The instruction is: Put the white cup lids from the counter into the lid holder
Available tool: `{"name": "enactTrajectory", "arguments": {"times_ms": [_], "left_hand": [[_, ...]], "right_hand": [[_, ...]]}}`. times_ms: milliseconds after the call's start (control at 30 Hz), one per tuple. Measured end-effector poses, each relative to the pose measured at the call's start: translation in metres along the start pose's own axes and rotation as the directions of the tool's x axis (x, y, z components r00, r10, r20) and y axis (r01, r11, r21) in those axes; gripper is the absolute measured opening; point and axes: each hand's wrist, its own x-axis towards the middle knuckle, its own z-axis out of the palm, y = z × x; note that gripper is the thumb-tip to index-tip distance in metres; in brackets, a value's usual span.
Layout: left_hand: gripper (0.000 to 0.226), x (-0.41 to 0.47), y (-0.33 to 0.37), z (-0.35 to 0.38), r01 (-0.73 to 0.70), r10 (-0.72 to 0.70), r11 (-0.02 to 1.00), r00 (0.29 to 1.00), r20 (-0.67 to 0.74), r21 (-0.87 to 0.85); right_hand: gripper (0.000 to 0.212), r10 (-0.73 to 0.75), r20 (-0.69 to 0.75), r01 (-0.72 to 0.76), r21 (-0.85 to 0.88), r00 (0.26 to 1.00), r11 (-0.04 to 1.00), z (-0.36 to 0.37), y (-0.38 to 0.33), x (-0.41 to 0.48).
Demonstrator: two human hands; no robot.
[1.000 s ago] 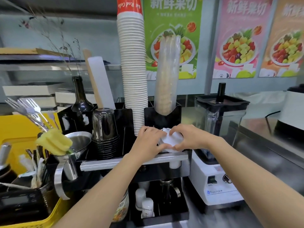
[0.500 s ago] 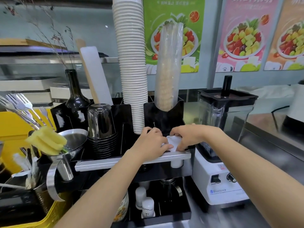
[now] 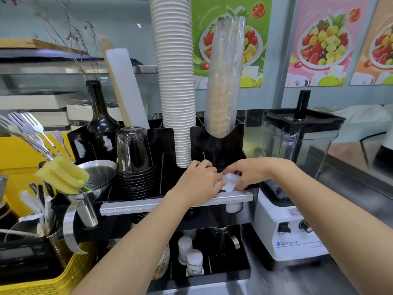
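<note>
A small stack of white cup lids [image 3: 230,182] sits between my two hands, low in the front right compartment of the black lid holder [image 3: 214,143]. My left hand [image 3: 201,179] grips the lids from the left, fingers curled over them. My right hand [image 3: 247,173] presses on them from the right and above. Most of the stack is hidden by my fingers and the holder's silver front rail [image 3: 148,205]. A white lid edge [image 3: 234,207] shows just below the rail.
A tall stack of white paper cups [image 3: 174,81] and a sleeve of clear cups [image 3: 225,81] rise from the holder. Black cups [image 3: 135,162] stand on the left, a blender [image 3: 297,177] on the right. A yellow basket [image 3: 42,282] with forks, a sponge and a metal funnel sits far left.
Both hands have sunk lower into the compartment with the lids, so less white shows. The camera has moved closer and tilted down.
</note>
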Motion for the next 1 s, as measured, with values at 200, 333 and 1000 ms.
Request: {"name": "enactTrajectory", "arguments": {"times_ms": [200, 333, 1000], "left_hand": [[0.035, 0.000, 0.001, 0.002, -0.022, 0.021, 1.000, 0.997, -0.074, -0.010], [0.035, -0.001, 0.001, 0.001, -0.016, 0.014, 0.999, 0.996, -0.085, -0.027], [0.037, -0.005, 0.005, -0.005, 0.019, -0.019, 1.000, 0.992, -0.127, -0.001]], "right_hand": [[0.065, 0.029, 0.079, -0.028, -0.007, 0.996, 1.000, -0.005, -0.004, 0.008], [0.062, 0.017, 0.108, -0.018, 0.008, 0.994, 1.000, -0.008, -0.004, 0.011], [0.052, -0.032, -0.198, 0.035, 0.015, 0.980, 0.999, 0.012, 0.001, -0.015]]}}
